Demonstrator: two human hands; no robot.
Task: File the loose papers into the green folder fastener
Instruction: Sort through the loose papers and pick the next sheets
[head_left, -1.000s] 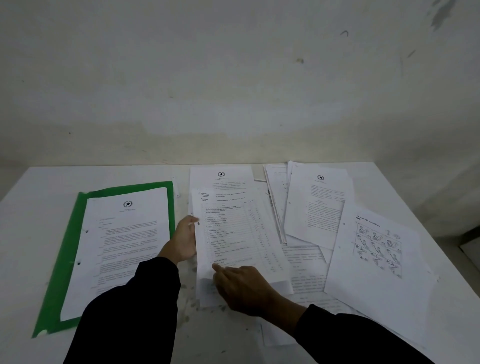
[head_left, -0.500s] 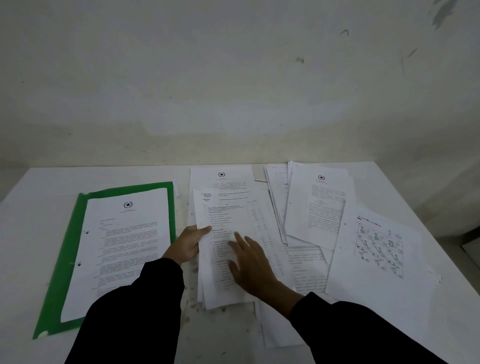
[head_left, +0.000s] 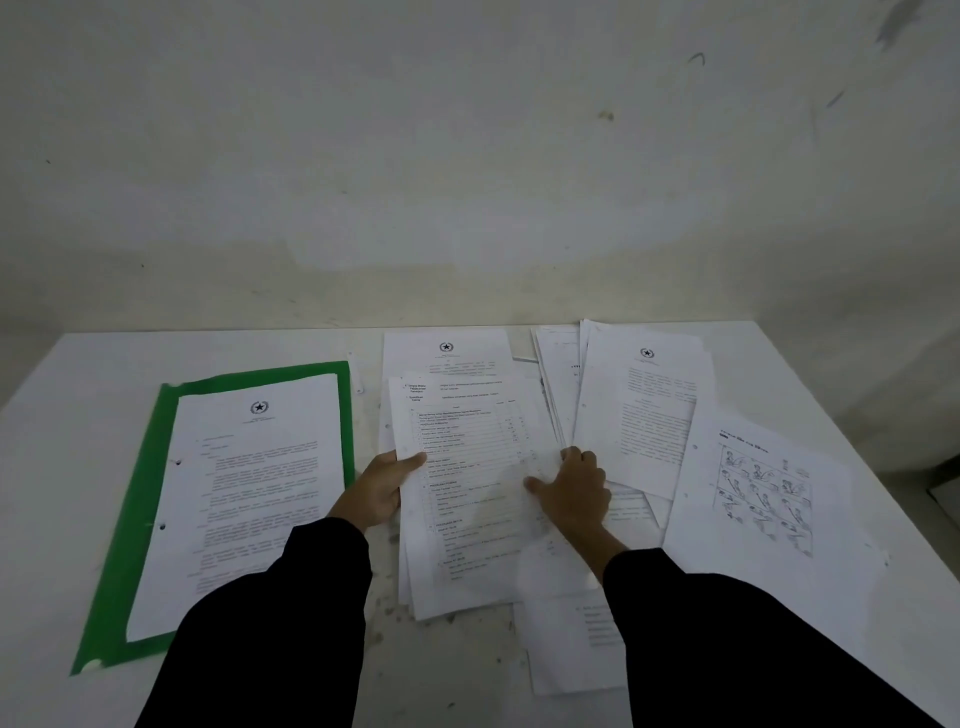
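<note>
A green folder (head_left: 135, 493) lies open at the left of the white table, with a printed letter sheet (head_left: 260, 483) on it. In the middle lies a small stack of papers topped by a sheet with a table of lines (head_left: 467, 499). My left hand (head_left: 382, 491) grips the left edge of that stack, thumb on top. My right hand (head_left: 571, 491) rests on the stack's right side with fingers curled down onto the paper. Whether it pinches a sheet I cannot tell.
More loose sheets spread to the right: a letter page (head_left: 644, 410), a page with drawings (head_left: 763, 493) near the right table edge, and pages under my right forearm (head_left: 571, 649). A wall stands right behind the table (head_left: 62, 374).
My right hand slid from the lower middle of the stack up and across to its right side. The left hand kept its grip on the left edge.
</note>
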